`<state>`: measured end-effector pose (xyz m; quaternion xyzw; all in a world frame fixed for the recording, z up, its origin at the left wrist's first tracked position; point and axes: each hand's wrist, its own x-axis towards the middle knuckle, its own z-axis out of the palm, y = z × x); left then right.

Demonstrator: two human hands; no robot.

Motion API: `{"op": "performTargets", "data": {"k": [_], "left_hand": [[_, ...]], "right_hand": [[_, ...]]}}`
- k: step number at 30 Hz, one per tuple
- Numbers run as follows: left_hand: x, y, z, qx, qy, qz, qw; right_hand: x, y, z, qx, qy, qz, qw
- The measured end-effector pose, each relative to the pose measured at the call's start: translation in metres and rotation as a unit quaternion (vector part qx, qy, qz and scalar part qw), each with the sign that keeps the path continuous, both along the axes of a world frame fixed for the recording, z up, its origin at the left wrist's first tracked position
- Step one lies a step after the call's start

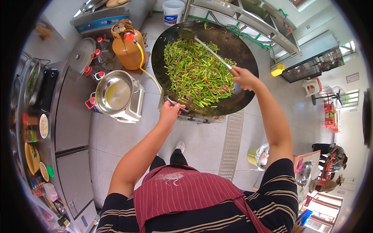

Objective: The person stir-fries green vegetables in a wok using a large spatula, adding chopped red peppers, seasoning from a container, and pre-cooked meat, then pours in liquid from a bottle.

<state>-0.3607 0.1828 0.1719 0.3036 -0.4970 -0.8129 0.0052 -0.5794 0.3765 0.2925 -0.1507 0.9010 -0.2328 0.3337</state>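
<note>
A large dark wok (244, 58) sits on a metal burner stand (201, 118) in front of me. Chopped green stalks with small pieces of meat and red bits (198, 72) fill its middle. My right hand (246, 78) grips the wooden handle of a long metal ladle or spatula (214, 54) from the right. The tool's head rests at the far side of the food, partly hidden by it. At the wok's near left rim, my left hand (170, 112) is closed around the metal loop handle (177, 104).
An orange gas cylinder (128, 52) with a yellow hose (145, 71) stands left of the wok. Nearer, a steel basin (113, 91) with some yellowish liquid rests on a white stool (137, 106). A steel counter (74, 116) runs along the left. Behind are a white bucket (173, 13) and a steel sink (247, 14).
</note>
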Motion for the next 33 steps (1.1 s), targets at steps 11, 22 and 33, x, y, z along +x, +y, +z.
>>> {"op": "performTargets", "data": {"k": [11, 22, 33], "left_hand": [[-0.011, 0.002, 0.006, -0.013, -0.038, -0.023, 0.999], [-0.010, -0.001, 0.016, 0.007, -0.039, -0.054, 0.998], [-0.015, 0.000, 0.001, -0.020, -0.033, -0.073, 0.997]], "right_hand": [[0.158, 0.092, 0.106, 0.225, 0.316, 0.208, 0.898], [0.284, 0.113, 0.188, 0.243, 0.150, 0.005, 0.958], [0.149, 0.061, -0.032, 0.220, 0.321, 0.048, 0.920]]}}
